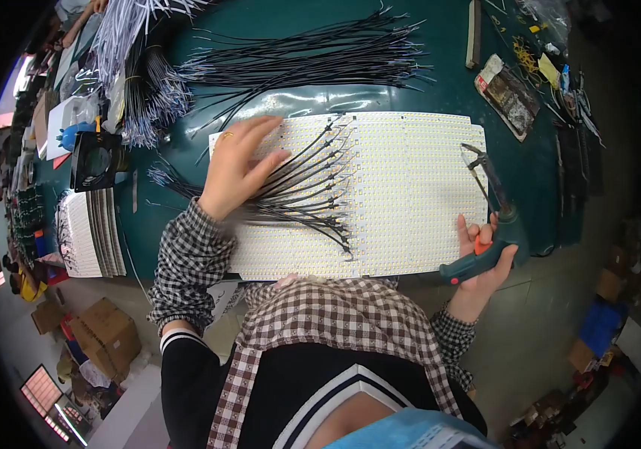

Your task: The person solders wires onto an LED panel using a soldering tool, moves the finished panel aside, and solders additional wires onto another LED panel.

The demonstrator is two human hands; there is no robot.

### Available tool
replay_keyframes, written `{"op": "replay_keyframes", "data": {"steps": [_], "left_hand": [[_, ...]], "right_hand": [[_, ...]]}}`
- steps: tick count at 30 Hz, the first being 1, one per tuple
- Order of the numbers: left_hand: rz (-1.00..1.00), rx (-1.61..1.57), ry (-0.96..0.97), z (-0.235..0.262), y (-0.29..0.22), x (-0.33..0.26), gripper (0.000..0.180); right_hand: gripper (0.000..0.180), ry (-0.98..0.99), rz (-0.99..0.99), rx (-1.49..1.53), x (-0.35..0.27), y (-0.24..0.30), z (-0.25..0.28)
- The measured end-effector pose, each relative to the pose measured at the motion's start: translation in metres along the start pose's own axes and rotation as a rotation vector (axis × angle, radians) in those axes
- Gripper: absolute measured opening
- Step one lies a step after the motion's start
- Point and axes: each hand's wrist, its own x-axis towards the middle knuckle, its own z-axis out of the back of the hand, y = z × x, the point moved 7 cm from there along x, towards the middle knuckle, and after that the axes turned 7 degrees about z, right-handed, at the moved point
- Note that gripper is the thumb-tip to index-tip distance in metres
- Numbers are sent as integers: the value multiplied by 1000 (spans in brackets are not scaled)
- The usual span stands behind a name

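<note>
White LED boards [418, 209], dotted with rows of small yellow chips, lie side by side on the green table in front of me. Short black cables [302, 198] fan across their left part, with split ends along a line near the middle. My left hand [240, 165] is over these cables, thumb and fingers apart, with nothing visible between them. At the right end of the boards, my right hand [489, 271] grips the handle of a dark green soldering gun [478, 259] with an orange trigger. Its metal tip and thin feed arm point up and away over the boards' right edge.
Loose black cables [320, 58] are spread behind the boards. Cable bundles [144, 93] and white wires [122, 34] lie at far left. A black square fan [96, 161] and stacked boards [103, 232] are left. A worn, stained block [508, 97] sits far right.
</note>
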Motion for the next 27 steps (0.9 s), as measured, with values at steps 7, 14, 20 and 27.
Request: {"op": "replay_keyframes", "data": {"steps": [7,14,20,27], "left_hand": [[40,-6,30,0,-16,15,44],[92,-221,65,-18,-40,60,26],[77,-346,83,-38,-37,79,19],[120,-628,148,-58,-20,92,12]], "right_hand": [[66,-5,57,-195,16,22,-8],[65,42,-8,-290,41,35,-42],[68,88,78,-734,53,102,-79],[73,168,207,-745,93,178,-143]]}}
